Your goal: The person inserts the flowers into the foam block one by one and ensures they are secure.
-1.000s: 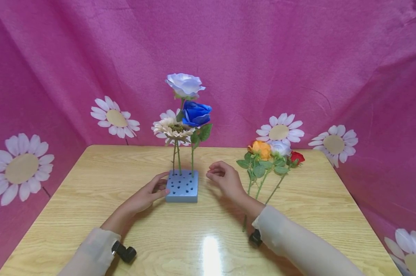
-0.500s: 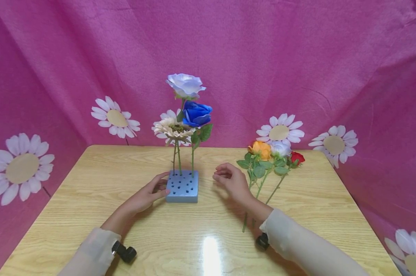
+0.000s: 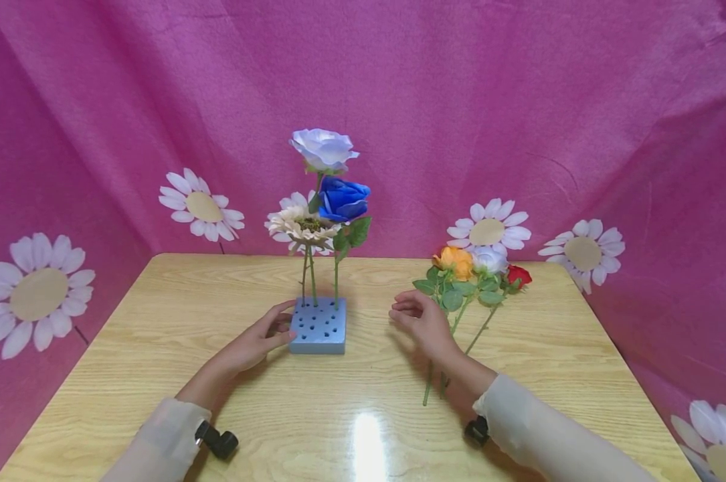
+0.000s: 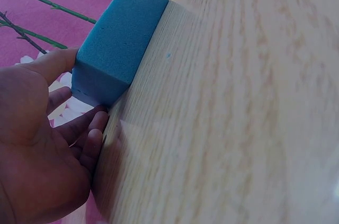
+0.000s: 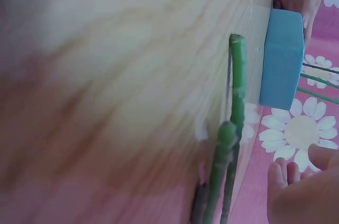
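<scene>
A light blue foam block (image 3: 319, 343) with several holes on top stands on the table. Three artificial flowers rise from its back row: a pale rose (image 3: 323, 148), a blue rose (image 3: 344, 199) and a cream daisy-like flower (image 3: 306, 223). My left hand (image 3: 255, 341) rests against the block's left side, its thumb on the near left edge; in the left wrist view, its fingers lie relaxed beside the block (image 4: 116, 38). To the right of the block, my right hand (image 3: 425, 326) hovers with loosely bent fingers and holds nothing, partly covering stems below it.
On the table's right lie an orange rose (image 3: 454, 262), a white rose (image 3: 489, 259) and a red rose (image 3: 519, 275), with stems toward me. Two green stem ends (image 5: 239, 65) show in the right wrist view. A pink curtain (image 3: 399, 100) with printed daisies surrounds the wooden table (image 3: 314, 415).
My right hand has moved right, away from the block and toward the lying roses. The left hand, the block and its flowers have stayed in place.
</scene>
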Tool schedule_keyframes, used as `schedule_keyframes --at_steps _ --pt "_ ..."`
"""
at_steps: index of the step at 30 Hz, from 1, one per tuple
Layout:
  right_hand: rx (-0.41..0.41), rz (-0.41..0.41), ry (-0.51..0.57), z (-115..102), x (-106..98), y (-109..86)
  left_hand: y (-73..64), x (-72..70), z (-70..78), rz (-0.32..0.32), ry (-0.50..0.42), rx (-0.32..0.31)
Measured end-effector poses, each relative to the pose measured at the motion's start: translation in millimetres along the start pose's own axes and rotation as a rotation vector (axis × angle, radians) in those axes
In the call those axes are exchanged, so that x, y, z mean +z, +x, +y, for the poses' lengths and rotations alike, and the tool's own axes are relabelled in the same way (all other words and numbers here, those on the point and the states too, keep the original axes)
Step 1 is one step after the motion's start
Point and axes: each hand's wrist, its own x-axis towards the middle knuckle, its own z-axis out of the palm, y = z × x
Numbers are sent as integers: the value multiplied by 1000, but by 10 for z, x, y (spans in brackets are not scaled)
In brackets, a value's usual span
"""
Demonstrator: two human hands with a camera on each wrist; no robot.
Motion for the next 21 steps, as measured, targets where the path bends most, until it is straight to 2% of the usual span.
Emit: schedule_keyframes --at_steps 7,13,21 --pt "-3 -1 0 27 -108 -67 3 7 -7 3 -13 -22" --pt "17 -3 -6 80 -181 -114 0 9 -9 -2 -3 -3" --pt "35 13 1 103 -322 -224 -10 12 12 7 3 -21"
